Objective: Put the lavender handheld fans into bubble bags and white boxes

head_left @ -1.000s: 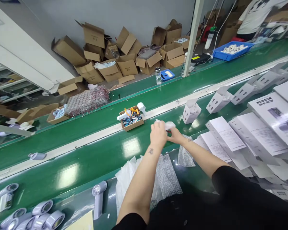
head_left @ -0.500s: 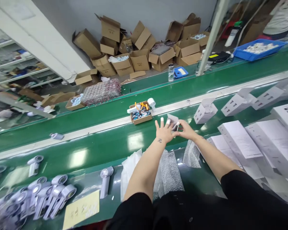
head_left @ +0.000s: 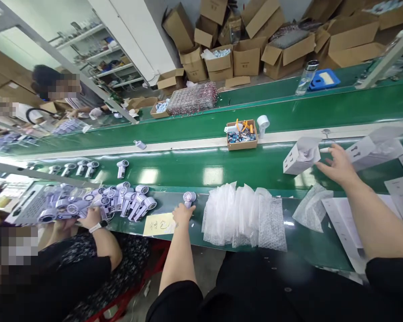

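Note:
My left hand (head_left: 183, 214) is closed around the handle of a pale purple handheld fan (head_left: 189, 197), whose round head sticks up above the fingers. My right hand (head_left: 339, 165) is stretched out over the green belt, thumb and fingers apart, with a white cover on one fingertip. It is beside an open white box (head_left: 296, 157) with clear wrapping in its top; whether the fingertips touch the box I cannot tell. Between my hands lie white sleeves (head_left: 221, 214) and bubble wrap bags (head_left: 272, 223). A yellow card (head_left: 159, 224) with handwriting lies left of my left hand.
Many handheld fans (head_left: 134, 201) are heaped on the left, where a co-worker's hands (head_left: 91, 218) hold some. A small carton (head_left: 242, 145) with orange-handled pliers stands on the belt's far side. More white boxes (head_left: 372, 150) stand at the right; a bottle (head_left: 306, 78) is beyond.
My hands were together at a small white item over the belt. Now they are apart: the left has gone to the fan and grasped it, the right has moved rightward. The view has swung left.

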{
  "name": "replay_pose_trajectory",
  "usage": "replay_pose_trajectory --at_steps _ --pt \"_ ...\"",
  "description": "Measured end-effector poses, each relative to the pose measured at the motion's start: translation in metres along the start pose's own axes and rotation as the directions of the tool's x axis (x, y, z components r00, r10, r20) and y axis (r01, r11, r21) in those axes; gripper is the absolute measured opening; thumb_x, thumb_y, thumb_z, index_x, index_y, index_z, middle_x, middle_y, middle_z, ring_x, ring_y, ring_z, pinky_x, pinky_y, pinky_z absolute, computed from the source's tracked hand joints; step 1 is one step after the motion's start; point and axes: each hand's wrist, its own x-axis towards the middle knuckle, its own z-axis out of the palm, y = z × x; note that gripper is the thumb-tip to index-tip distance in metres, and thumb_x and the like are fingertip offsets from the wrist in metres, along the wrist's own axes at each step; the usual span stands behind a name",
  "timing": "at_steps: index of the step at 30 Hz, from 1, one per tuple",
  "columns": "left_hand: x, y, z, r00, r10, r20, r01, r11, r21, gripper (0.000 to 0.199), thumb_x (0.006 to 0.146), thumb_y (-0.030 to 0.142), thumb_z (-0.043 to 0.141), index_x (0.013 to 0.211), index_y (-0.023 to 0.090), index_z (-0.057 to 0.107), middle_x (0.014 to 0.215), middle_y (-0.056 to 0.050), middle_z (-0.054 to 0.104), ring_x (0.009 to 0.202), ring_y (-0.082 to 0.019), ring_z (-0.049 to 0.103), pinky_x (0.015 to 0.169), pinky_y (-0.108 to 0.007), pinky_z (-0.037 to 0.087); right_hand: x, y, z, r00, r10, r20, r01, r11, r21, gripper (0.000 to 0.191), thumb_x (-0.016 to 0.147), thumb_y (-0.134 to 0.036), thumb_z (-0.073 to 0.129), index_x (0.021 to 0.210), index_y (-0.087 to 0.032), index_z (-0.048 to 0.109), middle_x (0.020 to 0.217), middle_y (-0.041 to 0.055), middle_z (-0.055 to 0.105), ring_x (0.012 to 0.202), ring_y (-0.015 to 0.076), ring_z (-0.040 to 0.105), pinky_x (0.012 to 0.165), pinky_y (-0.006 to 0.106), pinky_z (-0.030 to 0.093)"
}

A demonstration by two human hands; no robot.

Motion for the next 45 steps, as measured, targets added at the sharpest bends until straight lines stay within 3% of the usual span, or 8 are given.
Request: replay_pose_trajectory --at_steps 3,5,10,17,21,27,36,45 --pt "0.003 -0.031 0.008 0.994 -0.053 0.096 0.055 0.998 -0.022 0.021 0.059 0.027 0.069 0.064 0.019 0.05 0.071 -0.011 0.062 0.09 -0.034 0.059 0.075 -0.041 0.041 -0.053 -0.047 0.021 0.974 0.168 -0.151 -0.169 0.986 0.004 0.028 0.076 -0.037 0.064 0.101 -0.027 0.056 0.11 0.0124 0.057 0.098 0.0287 0.058 0.084 0.049 0.049" --pt "-0.001 -0.031 0.016 0.987 -0.012 0.16 0.021 0.998 -0.058 0.02 0.069 0.035 0.06 0.063 0.02 0.049 0.064 -0.007 0.06 0.079 -0.028 0.062 0.068 -0.035 0.042 -0.095 -0.077 0.046 0.939 0.303 0.16 -0.329 0.93 0.167 0.027 0.073 -0.042 0.066 0.091 -0.023 0.058 0.082 0.0075 0.062 0.073 0.0234 0.062 0.068 0.043 0.053" --pt "-0.064 0.027 0.04 0.894 0.199 0.401 0.14 0.727 -0.672 0.032 0.069 0.048 0.058 0.063 0.019 0.049 0.054 0.004 0.049 0.049 -0.011 0.049 0.048 -0.023 0.036 -0.181 -0.127 0.117 0.565 0.505 0.653 -0.825 0.362 0.434 0.037 0.069 -0.047 0.071 0.088 -0.019 0.057 0.086 0.0068 0.065 0.071 0.0178 0.065 0.061 0.033 0.054" --pt "-0.218 0.116 0.111 0.204 0.569 0.797 -0.022 0.816 -0.578 0.046 0.082 0.055 0.045 0.078 0.012 0.06 0.061 -0.003 0.056 0.05 -0.012 0.051 0.046 -0.023 0.037 -0.223 -0.11 0.095 0.623 0.693 0.364 -0.526 0.027 0.85 0.037 0.076 -0.052 0.059 0.092 -0.018 0.058 0.093 0.0093 0.067 0.092 0.0255 0.064 0.079 0.043 0.053" --pt "-0.244 0.158 0.177 0.23 0.712 0.664 -0.626 0.63 -0.459 0.037 0.09 0.033 0.033 0.078 0.013 0.061 0.083 -0.013 0.063 0.083 -0.021 0.06 0.074 -0.034 0.046 -0.263 -0.082 0.022 0.526 0.846 0.086 -0.442 0.186 0.877 0.028 0.073 -0.037 0.069 0.096 -0.023 0.059 0.084 0.0029 0.066 0.077 0.02 0.064 0.071 0.038 0.055" --pt "-0.248 0.187 0.233 0.098 0.766 0.635 -0.758 0.471 -0.452 0.012 0.069 0.006 0.057 0.072 0.016 0.062 0.097 -0.016 0.062 0.111 -0.029 0.046 0.098 -0.044 0.03 -0.327 -0.068 -0.04 0.567 0.77 0.293 -0.619 0.164 0.768 0.035 0.071 -0.026 0.073 0.1 -0.022 0.056 0.082 0.0009 0.061 0.068 0.0147 0.061 0.059 0.029 0.053" --pt "-0.248 0.179 0.2 0.131 0.747 0.652 -0.501 0.618 -0.606 0.009 0.077 0.02 0.053 0.074 0.019 0.061 0.072 -0.002 0.062 0.073 -0.016 0.055 0.074 -0.03 0.043 -0.274 -0.056 -0.012 0.634 0.551 0.542 -0.599 -0.092 0.795 0.064 0.068 -0.026 0.073 0.123 -0.028 0.04 0.095 0.0031 0.06 0.078 0.0191 0.065 0.057 0.032 0.056" --pt "-0.219 0.162 0.148 0.392 0.684 0.614 -0.027 0.676 -0.736 0.028 0.07 0.043 0.061 0.07 0.016 0.054 0.057 0.004 0.046 0.052 -0.007 0.039 0.054 -0.021 0.032 -0.244 -0.068 0.001 0.568 0.603 0.559 -0.783 0.188 0.593 0.036 0.065 -0.025 0.076 0.091 -0.018 0.053 0.091 0.0003 0.057 0.067 0.0113 0.059 0.055 0.027 0.055"
